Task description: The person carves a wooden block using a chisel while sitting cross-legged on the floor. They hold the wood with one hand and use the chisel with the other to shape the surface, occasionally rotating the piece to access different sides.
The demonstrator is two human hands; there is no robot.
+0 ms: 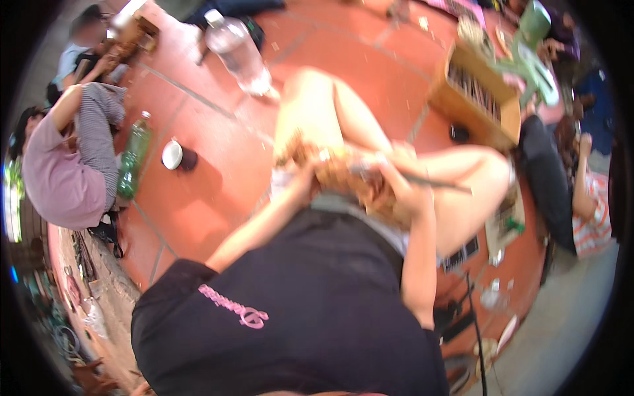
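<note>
Brown carved piece (347,175), motion-blurred, lying across my bent legs (307,109), between my hands. My left hand (305,183) is curled round its left end; my right hand (413,193) seems closed on a thin grey tool (446,185). I'm probably working its surface; next calls for steady left-hand support.

A line of pink lettering (221,302) is printed on the front of the black shirt (337,284), on the wearer's left side, about midway between the shirt's collar and hem. It is slanted downward toward the shirt's middle and is ended by a round pink emblem (253,319). Its letters are blurred. On the things around the shirt, no wording can be read.
</note>
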